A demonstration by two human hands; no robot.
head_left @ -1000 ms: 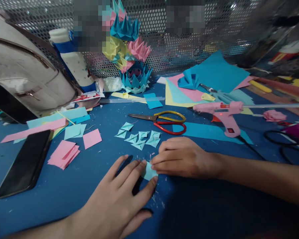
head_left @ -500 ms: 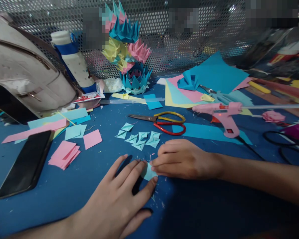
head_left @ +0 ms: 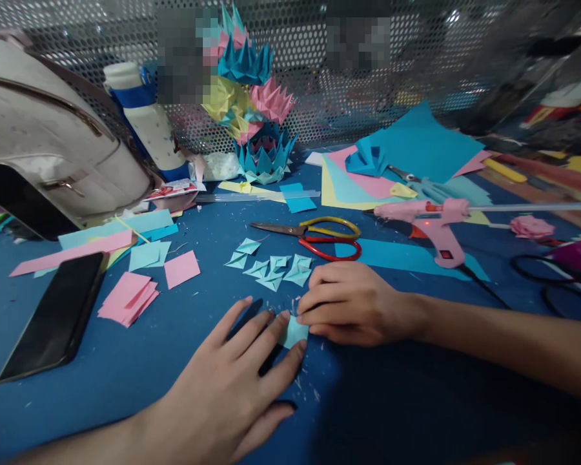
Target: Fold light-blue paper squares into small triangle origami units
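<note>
A small light-blue paper square (head_left: 294, 333) lies on the blue table between my hands. My left hand (head_left: 237, 368) is spread palm down, its fingertips resting at the paper's left and lower edges. My right hand (head_left: 353, 303) has its fingers curled together at the paper's upper right edge, the thumb hidden, pinching that corner. Just beyond them sit several folded light-blue paper pieces (head_left: 271, 265). Behind these lie scissors (head_left: 305, 231) with one yellow and one red handle.
To the left are a black phone (head_left: 53, 316), pink paper squares (head_left: 128, 298) and a backpack (head_left: 53, 129). A pink glue gun (head_left: 430, 219) lies at right on a blue strip. A bottle (head_left: 148, 123) and folded paper flowers (head_left: 261, 152) stand along the mesh panel.
My right hand's fingers have shifted slightly at the paper's corner, and a little more of the square shows. My left hand stays almost in place. The view has shifted slightly.
</note>
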